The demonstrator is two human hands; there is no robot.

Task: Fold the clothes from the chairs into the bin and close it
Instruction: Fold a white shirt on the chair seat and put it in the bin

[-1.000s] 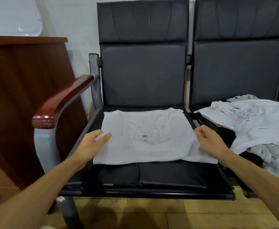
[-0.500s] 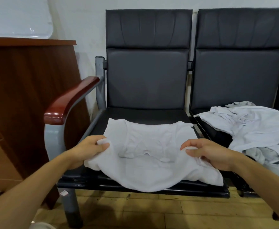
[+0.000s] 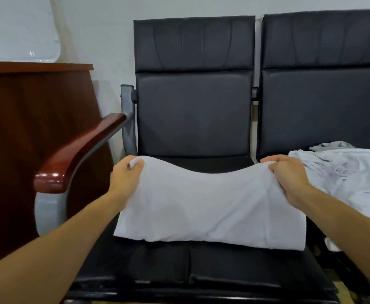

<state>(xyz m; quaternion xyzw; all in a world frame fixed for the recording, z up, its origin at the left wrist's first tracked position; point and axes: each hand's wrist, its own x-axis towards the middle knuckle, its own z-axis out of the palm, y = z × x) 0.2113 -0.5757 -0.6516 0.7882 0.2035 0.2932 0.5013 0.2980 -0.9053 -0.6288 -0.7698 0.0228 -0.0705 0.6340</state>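
Observation:
A white garment (image 3: 210, 209) lies folded over on the seat of the left black chair (image 3: 192, 110). My left hand (image 3: 126, 175) grips its upper left corner and my right hand (image 3: 287, 174) grips its upper right corner. Both hands hold that folded edge raised a little above the seat, toward the backrest. The lower edge of the garment rests on the seat cushion. A heap of unfolded white and grey clothes (image 3: 344, 172) lies on the right chair (image 3: 324, 84). No bin is in view.
A wooden armrest (image 3: 78, 150) on a grey metal frame stands left of the seat. A dark wooden cabinet (image 3: 26, 139) fills the left side. A white wall is behind the chairs.
Both hands lifted the near edge of the white garment and carried it up and back toward the backrest, folding it over. The view moved closer to the chair.

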